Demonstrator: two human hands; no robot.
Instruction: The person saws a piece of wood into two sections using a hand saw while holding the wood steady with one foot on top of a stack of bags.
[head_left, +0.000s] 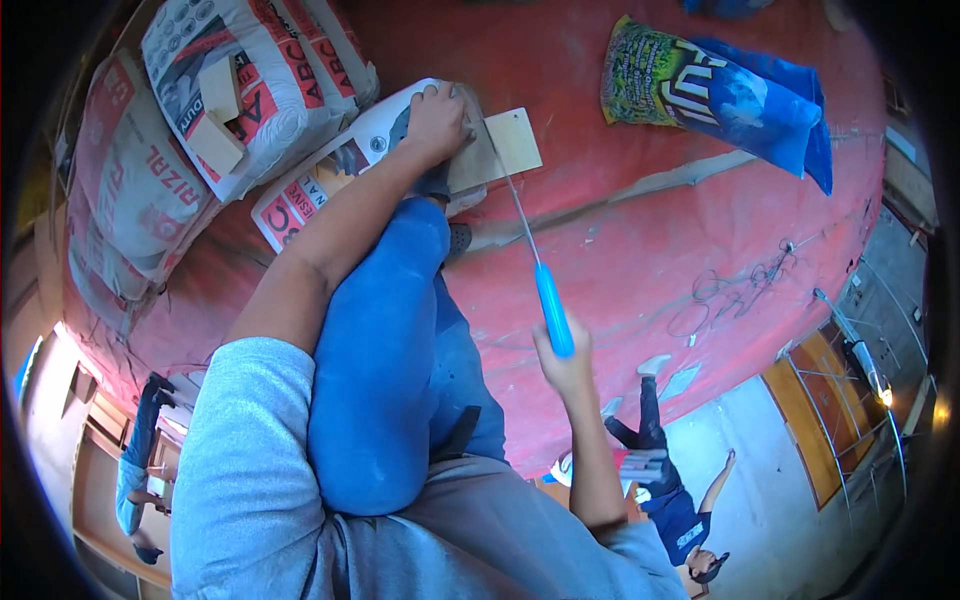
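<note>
The right hand (568, 362) had its fingers wrapped around the handle of a blue-handled saw (552, 310), whose long axis ran from the handle toward between 11 and 12 o'clock. Its thin blade lay across a pale board (515, 142), the board's uncovered end pointing between 2 and 3 o'clock. The left hand (438, 125) pressed at the board's 9 o'clock side, fingers bent; their grip could not be told. A white sack (285, 212) lay toward 8 o'clock of the board.
</note>
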